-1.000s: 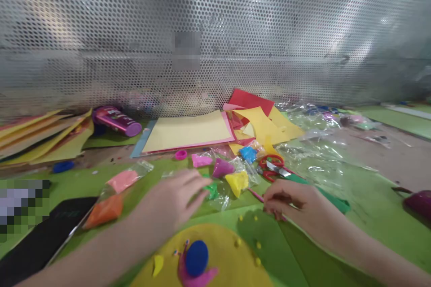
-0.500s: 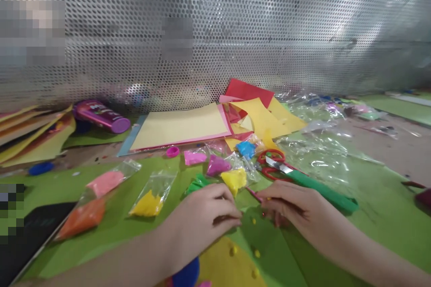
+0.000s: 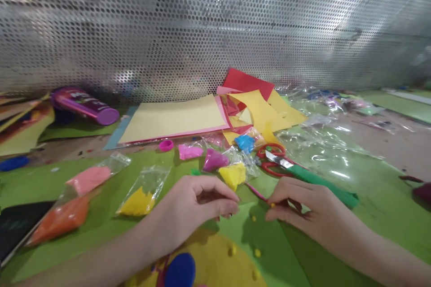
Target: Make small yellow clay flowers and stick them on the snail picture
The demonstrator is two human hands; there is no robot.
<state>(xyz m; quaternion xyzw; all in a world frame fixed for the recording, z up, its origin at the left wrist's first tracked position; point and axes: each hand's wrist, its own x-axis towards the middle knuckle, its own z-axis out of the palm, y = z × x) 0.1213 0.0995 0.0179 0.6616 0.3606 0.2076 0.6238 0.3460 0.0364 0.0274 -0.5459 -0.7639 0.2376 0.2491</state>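
My right hand [image 3: 299, 204] has thumb and fingertips almost together around a tiny yellow clay ball [image 3: 272, 205]. A thin pink stick [image 3: 256, 192] runs up to those fingertips. Opposite it, my left hand [image 3: 198, 202] is curled with thumb and forefinger pinched close; whatever may be between them is too small to name. Several small yellow clay balls [image 3: 257, 252] dot the green paper [image 3: 269, 242] and the yellow paper piece [image 3: 215, 260] below my hands. A flat blue disc [image 3: 181, 270] lies on the yellow piece.
Bags of yellow clay [image 3: 138, 202], pink clay [image 3: 89, 180] and orange clay [image 3: 62, 217] lie at left. Red-handled scissors [image 3: 271, 152] sit behind my right hand. Coloured paper sheets [image 3: 171, 119], a purple canister [image 3: 84, 105] and clear plastic wrap [image 3: 323, 148] lie before a perforated metal panel [image 3: 215, 22].
My right hand has turned, and the yellow ball now shows at its fingertips. My left hand has shifted slightly left and its thumb and forefinger have come closer. The view has tilted slightly.
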